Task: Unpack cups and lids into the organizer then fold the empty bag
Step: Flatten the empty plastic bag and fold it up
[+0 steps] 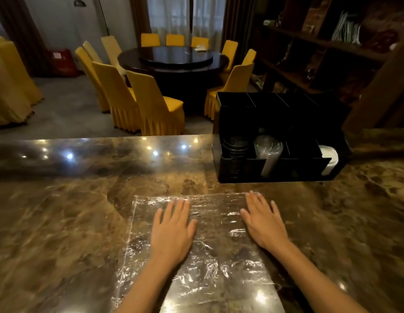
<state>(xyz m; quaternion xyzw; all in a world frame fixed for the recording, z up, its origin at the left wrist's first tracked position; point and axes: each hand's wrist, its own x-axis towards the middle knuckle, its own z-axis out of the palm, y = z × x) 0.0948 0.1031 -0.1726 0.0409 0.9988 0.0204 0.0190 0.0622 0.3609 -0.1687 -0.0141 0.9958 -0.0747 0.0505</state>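
A clear, crinkled plastic bag (214, 251) lies flat and empty on the brown marble counter (72, 222) in front of me. My left hand (171, 231) rests palm down on its middle, fingers spread. My right hand (263, 222) presses flat on its right edge, near the far corner. Neither hand grips anything. Beyond the bag, at the counter's back right, stands the black organizer (284, 172). Its front slots hold a stack of dark lids (236, 152), a lying stack of clear cups (268, 152) and white lids (330, 159) at the right end.
The counter's far edge runs just behind the organizer. Beyond it are yellow-covered chairs (151, 105) and a round dark dining table (174, 62). A dark wooden shelf unit (332, 53) stands at the right.
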